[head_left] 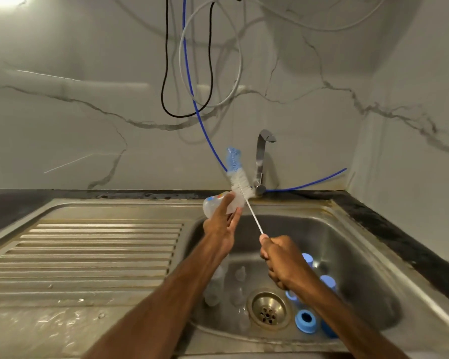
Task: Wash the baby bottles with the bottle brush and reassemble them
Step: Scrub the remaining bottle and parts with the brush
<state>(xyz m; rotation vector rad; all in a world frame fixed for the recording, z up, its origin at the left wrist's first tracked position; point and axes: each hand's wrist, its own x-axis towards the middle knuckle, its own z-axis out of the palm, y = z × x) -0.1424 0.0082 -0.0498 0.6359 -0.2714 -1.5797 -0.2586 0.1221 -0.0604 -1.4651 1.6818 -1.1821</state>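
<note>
Head view: the left hand (pixel 222 224) holds a clear bottle (pixel 211 207) above the back edge of the sink (pixel 360 257), the grip curled round it, the bottle tilted with its bottom to the left. The right hand (pixel 278 260) is above the basin, its grip closed tight round the handle of the brush (pixel 240 182). The bristles stand up at the bottle's right end, in front of the tap (pixel 262 156). Blue rings (pixel 306 321) lie right of the drain (pixel 269 309), and clear parts (pixel 213 296) lie left of it.
</note>
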